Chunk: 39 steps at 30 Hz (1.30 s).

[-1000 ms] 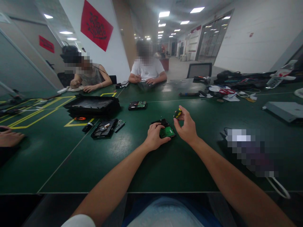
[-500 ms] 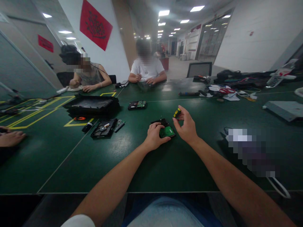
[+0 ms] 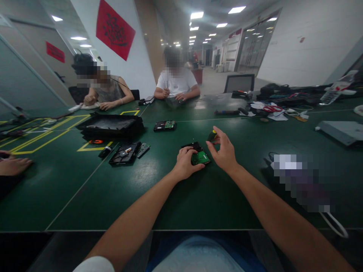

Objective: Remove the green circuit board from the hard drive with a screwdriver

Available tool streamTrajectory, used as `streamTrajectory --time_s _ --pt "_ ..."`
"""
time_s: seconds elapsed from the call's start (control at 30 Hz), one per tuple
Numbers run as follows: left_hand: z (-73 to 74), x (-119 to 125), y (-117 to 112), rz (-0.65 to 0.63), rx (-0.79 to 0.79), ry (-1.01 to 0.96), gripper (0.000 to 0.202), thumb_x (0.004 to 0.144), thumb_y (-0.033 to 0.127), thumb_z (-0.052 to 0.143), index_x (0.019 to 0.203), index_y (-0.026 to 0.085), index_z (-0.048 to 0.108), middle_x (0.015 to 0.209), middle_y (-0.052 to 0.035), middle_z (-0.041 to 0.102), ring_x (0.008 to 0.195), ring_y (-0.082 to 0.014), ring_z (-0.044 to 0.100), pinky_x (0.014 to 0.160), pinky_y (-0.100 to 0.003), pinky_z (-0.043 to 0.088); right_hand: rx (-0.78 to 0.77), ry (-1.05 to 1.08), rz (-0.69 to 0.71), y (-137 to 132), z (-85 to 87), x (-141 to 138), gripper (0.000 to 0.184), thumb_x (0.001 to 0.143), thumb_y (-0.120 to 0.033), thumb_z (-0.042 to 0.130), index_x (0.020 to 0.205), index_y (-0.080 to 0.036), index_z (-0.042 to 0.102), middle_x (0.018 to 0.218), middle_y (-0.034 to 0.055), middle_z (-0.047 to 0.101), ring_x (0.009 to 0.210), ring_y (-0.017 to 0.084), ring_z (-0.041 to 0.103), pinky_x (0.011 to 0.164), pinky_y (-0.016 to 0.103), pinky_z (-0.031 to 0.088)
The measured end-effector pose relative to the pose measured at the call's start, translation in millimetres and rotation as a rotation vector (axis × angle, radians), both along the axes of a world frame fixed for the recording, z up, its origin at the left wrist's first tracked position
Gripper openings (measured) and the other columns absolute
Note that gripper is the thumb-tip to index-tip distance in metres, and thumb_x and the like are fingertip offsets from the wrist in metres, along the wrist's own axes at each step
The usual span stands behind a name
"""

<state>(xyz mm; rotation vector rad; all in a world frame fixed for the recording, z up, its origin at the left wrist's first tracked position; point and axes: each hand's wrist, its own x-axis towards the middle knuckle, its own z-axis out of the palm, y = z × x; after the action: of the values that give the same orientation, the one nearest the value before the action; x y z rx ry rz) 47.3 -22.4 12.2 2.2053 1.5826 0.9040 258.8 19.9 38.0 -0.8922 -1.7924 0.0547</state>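
A hard drive (image 3: 199, 154) with a green circuit board facing up lies on the green table (image 3: 159, 189) in front of me. My left hand (image 3: 185, 163) grips its near left edge, fingers curled over it. My right hand (image 3: 224, 151) hovers just right of the drive, thumb and fingers pinched on a small yellow-and-black screwdriver handle (image 3: 212, 135) held upright above the drive's far right corner.
A black tray stack (image 3: 110, 126), an opened drive (image 3: 124, 153), a loose board (image 3: 143, 149) and another drive (image 3: 165, 125) lie to the left. Two people sit at the far side. Another person's hand (image 3: 13, 165) rests at left. Tools and cables (image 3: 272, 107) crowd the right.
The screwdriver handle has turned in my right fingers, its yellow side now showing less. Both hands stay where they were.
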Motion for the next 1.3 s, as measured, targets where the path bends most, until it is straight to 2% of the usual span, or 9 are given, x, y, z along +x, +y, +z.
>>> streamTrajectory --time_s 0.17,0.37,0.6,0.77,0.93,1.1,1.3 --pt "-0.7 -1.0 0.5 -0.007 -0.005 -0.005 0.06 0.077 0.051 0.088 0.126 0.023 0.067 0.146 -0.014 0.056 0.142 -0.0372 0.047 0.119 -0.057 0.042 -0.013 -0.005 0.002 -1.4 0.8 -0.8 0.067 0.102 -0.033 0.059 0.164 -0.032 0.033 0.143 0.0131 0.062 0.1 0.027 0.073 0.092 0.051 0.067" --pt "-0.4 -1.2 0.5 -0.003 0.0 0.001 0.059 0.077 0.05 0.088 0.126 0.024 0.067 0.145 -0.0131 0.056 0.142 -0.0373 0.047 0.119 -0.057 0.042 0.002 -0.003 -0.017 -1.3 1.8 0.2 0.065 0.101 -0.036 0.061 0.162 -0.033 0.037 0.13 0.0122 0.062 0.098 0.027 0.071 0.086 0.051 0.068" --pt "-0.3 0.6 -0.3 -0.001 0.0 -0.006 0.058 0.077 0.049 0.088 0.125 0.024 0.067 0.145 -0.0133 0.057 0.142 -0.0372 0.047 0.119 -0.058 0.043 0.006 0.012 -0.013 -0.8 1.3 -1.0 0.067 0.101 -0.03 0.058 0.163 -0.032 0.033 0.133 0.013 0.062 0.102 0.027 0.07 0.088 0.051 0.068" --pt "0.7 0.5 -0.5 -0.007 0.0 0.0 0.058 0.078 0.049 0.088 0.126 0.023 0.067 0.145 -0.0137 0.057 0.142 -0.0376 0.047 0.118 -0.058 0.042 0.007 0.014 -0.009 -1.1 1.2 -0.4 0.066 0.1 -0.034 0.062 0.161 -0.033 0.036 0.129 0.0115 0.061 0.097 0.026 0.07 0.085 0.049 0.068" --pt "1.8 0.4 -0.8 -0.001 -0.011 -0.001 0.058 0.077 0.049 0.088 0.125 0.024 0.067 0.145 -0.0131 0.057 0.141 -0.0375 0.048 0.118 -0.058 0.043 0.001 0.017 -0.007 -1.2 1.3 -1.1 0.069 0.101 -0.03 0.058 0.164 -0.033 0.031 0.134 0.013 0.06 0.1 0.027 0.07 0.09 0.052 0.067" --pt "2.2 0.2 -1.5 -0.001 -0.011 -0.001 0.058 0.077 0.049 0.088 0.126 0.024 0.067 0.146 -0.0129 0.057 0.141 -0.0373 0.048 0.118 -0.057 0.043 0.009 0.01 -0.015 -0.8 1.8 -0.2 0.068 0.1 -0.034 0.061 0.163 -0.032 0.034 0.133 0.0132 0.059 0.097 0.027 0.069 0.085 0.05 0.068" --pt "0.9 -0.3 -1.2 -0.007 -0.001 -0.004 0.06 0.077 0.05 0.088 0.126 0.024 0.067 0.146 -0.0132 0.057 0.142 -0.0369 0.048 0.118 -0.057 0.043 0.006 -0.006 -0.019 -1.8 1.8 -0.5 0.071 0.101 -0.031 0.058 0.166 -0.032 0.029 0.138 0.0143 0.058 0.104 0.029 0.07 0.094 0.054 0.066"
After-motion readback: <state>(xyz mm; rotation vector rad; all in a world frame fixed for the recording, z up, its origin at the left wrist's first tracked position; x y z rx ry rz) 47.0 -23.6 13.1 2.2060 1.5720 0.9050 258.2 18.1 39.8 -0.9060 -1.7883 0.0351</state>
